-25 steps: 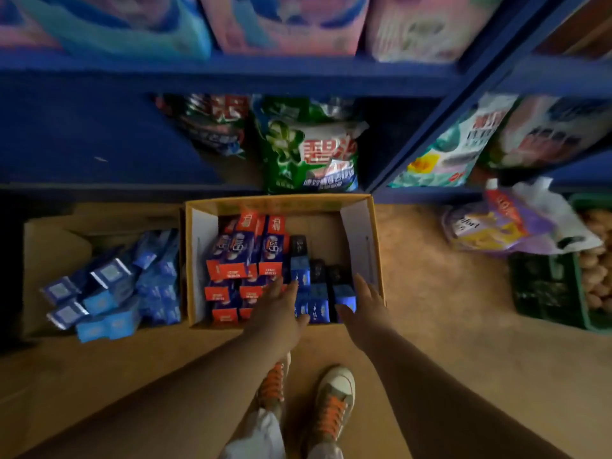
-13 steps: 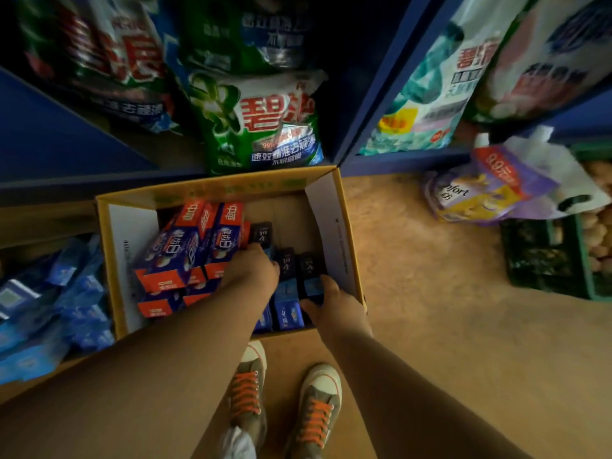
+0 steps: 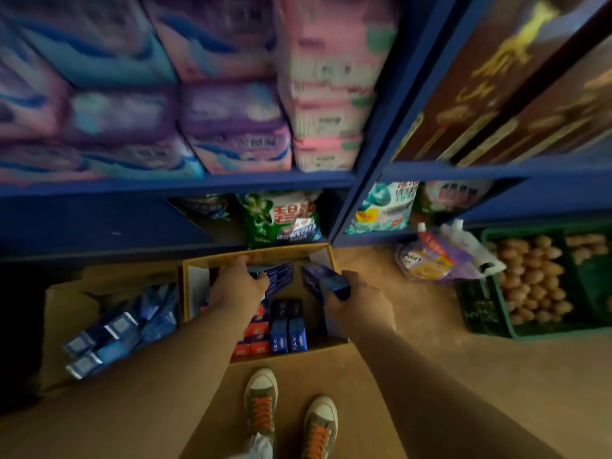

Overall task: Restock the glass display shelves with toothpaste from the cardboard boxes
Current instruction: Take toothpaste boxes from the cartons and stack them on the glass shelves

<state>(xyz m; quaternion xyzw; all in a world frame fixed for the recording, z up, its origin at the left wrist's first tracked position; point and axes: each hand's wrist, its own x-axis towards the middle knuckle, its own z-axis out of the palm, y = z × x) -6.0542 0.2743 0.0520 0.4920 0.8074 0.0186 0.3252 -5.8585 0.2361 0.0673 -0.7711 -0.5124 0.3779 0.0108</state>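
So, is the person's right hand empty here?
No: the right hand grips a dark blue rectangular toothpaste carton above the open brown cardboard box.

Matt cardboard box (image 3: 195,270); glossy toothpaste cartons (image 3: 287,332); green plastic crate (image 3: 496,329).

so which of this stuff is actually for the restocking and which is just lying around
For the job: left hand gripping blue toothpaste box; right hand gripping dark toothpaste box; open carton; side carton of pale blue boxes.
Lying about: green detergent bag; purple pouch; green crate.
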